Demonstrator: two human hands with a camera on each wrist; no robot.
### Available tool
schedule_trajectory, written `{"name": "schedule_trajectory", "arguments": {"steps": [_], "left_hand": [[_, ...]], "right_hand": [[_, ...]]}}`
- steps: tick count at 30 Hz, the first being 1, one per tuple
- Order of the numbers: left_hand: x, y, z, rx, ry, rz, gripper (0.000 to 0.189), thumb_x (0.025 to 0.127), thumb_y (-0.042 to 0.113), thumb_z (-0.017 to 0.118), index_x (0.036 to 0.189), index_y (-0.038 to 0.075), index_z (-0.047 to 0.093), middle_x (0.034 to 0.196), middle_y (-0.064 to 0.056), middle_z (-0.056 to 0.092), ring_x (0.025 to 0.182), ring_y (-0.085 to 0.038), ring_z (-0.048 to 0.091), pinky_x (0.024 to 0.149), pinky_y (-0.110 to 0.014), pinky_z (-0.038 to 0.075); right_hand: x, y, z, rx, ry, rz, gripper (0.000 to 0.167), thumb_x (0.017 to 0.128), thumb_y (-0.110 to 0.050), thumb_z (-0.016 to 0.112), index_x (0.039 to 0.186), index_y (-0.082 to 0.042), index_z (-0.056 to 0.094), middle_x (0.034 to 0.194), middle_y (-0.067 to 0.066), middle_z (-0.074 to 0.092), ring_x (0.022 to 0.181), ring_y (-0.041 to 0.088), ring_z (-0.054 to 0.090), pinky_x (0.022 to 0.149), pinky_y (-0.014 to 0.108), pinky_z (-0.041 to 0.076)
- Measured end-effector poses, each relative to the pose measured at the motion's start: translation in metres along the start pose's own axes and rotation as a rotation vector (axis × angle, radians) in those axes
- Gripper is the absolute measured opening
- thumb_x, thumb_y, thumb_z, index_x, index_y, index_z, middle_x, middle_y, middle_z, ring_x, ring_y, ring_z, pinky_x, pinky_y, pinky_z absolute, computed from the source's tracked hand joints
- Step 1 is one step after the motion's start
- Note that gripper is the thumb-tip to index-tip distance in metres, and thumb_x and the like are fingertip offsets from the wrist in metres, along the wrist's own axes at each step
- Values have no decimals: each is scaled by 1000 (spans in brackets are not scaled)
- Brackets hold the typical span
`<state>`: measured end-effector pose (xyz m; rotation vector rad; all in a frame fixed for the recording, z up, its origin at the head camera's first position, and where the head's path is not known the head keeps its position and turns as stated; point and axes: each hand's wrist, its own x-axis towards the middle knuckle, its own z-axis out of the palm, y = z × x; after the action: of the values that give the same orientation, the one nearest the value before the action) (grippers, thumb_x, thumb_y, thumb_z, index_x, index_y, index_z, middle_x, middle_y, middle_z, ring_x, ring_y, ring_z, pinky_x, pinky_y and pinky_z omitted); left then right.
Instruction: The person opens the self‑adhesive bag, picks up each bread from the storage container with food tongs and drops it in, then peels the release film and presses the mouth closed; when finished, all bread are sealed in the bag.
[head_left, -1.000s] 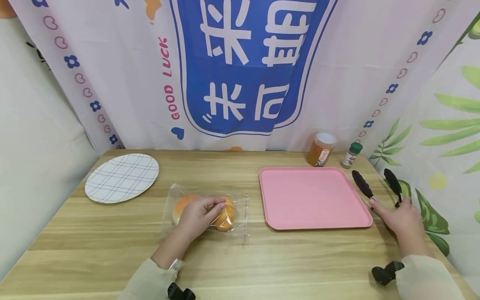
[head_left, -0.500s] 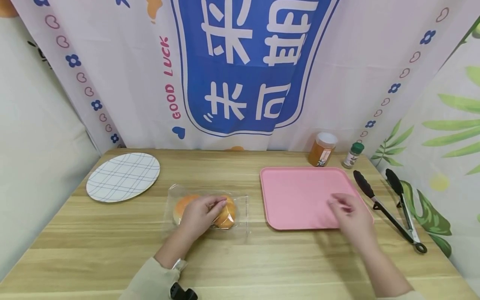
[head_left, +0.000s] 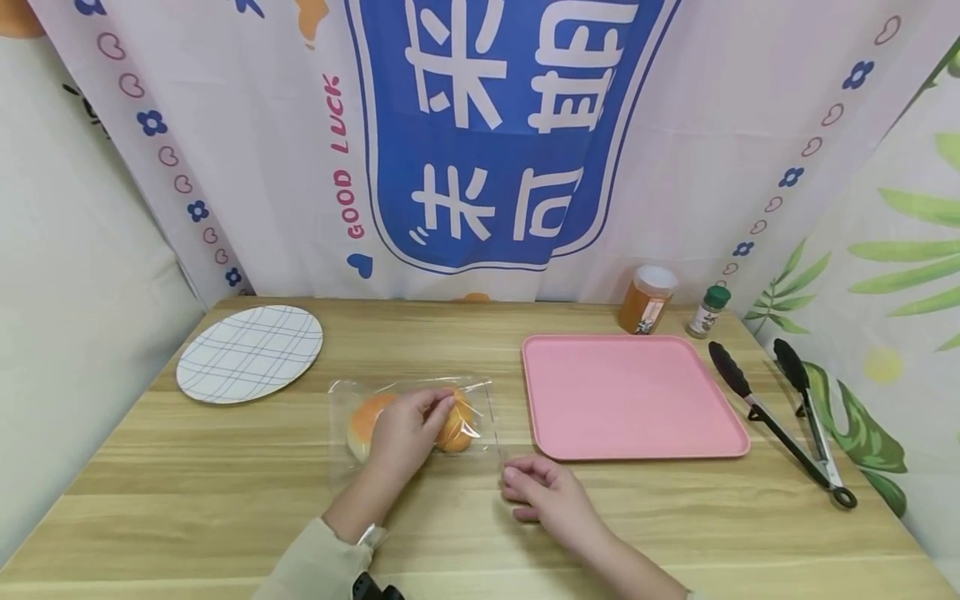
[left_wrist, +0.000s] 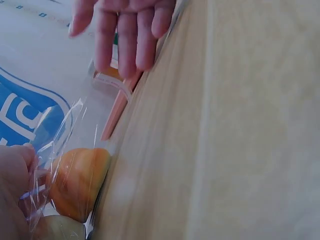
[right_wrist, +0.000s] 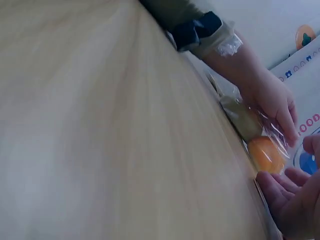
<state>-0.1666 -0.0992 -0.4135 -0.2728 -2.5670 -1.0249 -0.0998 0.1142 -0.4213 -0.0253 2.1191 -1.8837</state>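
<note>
A clear plastic bag (head_left: 483,417) lies on the table with two bread rolls inside. One is a round bun (head_left: 363,425), partly covered by my hand; the other is a ridged, golden roll (head_left: 459,427). My left hand (head_left: 408,429) is over the bag and pinches its film between thumb and fingers, as the left wrist view shows. At the bag's near right corner is my right hand (head_left: 551,500), palm inward, its fingers (left_wrist: 127,45) fairly straight and loosely spread. Whether its fingertips touch the bag's edge, I cannot tell.
A pink tray (head_left: 630,400) lies right of the bag, with spread tongs (head_left: 787,442) beyond it. Behind stand a jar of amber contents (head_left: 647,302) and a green-capped shaker (head_left: 707,312). A checked oval plate (head_left: 251,354) lies at the back left.
My right hand has left the tongs, crossed leftward over the tray and come down beside the bag's corner. My left hand keeps its pinch; the bag has tilted slightly.
</note>
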Motion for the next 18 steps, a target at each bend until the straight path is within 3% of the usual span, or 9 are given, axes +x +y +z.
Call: {"name": "schedule_trajectory", "arguments": {"steps": [5,11,18], "left_hand": [[-1,4,2,9,22,-38,20,94,27,66,103,12,76,101,-7,76,95,-24,73,75,-41,60],[-3,11,4,4,30,-82,23,95,30,65,104,12,75,102,-6,76,94,-24,73,75,-41,60],[-8,19,1,35,4,-80,27,95,24,62,113,8,72,108,-9,75,99,-26,71,80,-44,59]], "right_hand": [[8,0,12,124,-29,76,59,99,-30,57,139,11,42,120,25,65,100,27,71,77,37,63],[20,-1,24,232,-72,104,66,100,-29,54,143,15,30,124,29,61,106,29,69,84,37,61],[32,-5,38,323,20,93,73,99,-24,57,147,16,18,135,33,52,118,35,62,91,35,59]]}}
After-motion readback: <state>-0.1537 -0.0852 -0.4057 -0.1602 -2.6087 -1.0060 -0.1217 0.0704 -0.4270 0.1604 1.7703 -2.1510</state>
